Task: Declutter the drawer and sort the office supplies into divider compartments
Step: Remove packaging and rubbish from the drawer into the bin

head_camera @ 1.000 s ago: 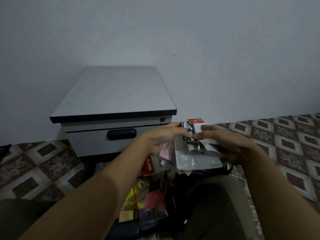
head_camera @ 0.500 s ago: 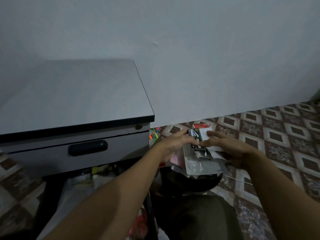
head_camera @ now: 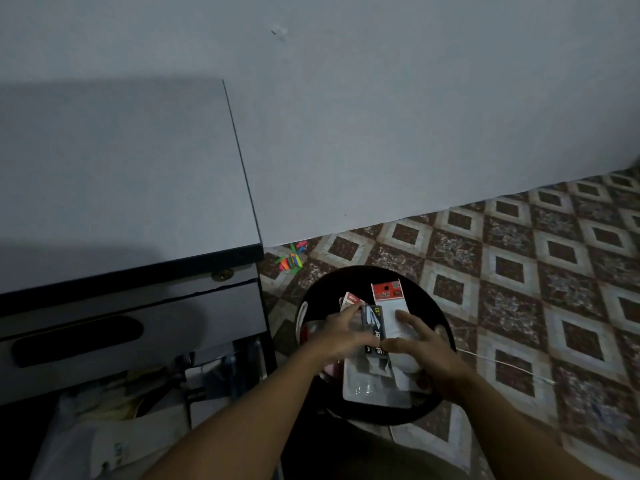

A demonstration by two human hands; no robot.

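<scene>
Packs: a clear blister pack [head_camera: 372, 382], a white packet [head_camera: 389, 306] with a red header and a small red-and-white packet [head_camera: 349, 301] lie stacked on a round black surface [head_camera: 346, 282] on the floor, right of the cabinet [head_camera: 121, 185].
Handling: light, thin and probably slick, so the stack may slide apart; take the blister pack by its stiff edges.
Left grip [head_camera: 341, 336]: fingers reach across the blister pack's left side; too blurred to tell whether they pinch anything.
Right grip [head_camera: 420, 344]: fingers spread flat on the white packet, curled round nothing.
Drawer [head_camera: 138, 393]: open and cluttered, well left of the stack.
</scene>
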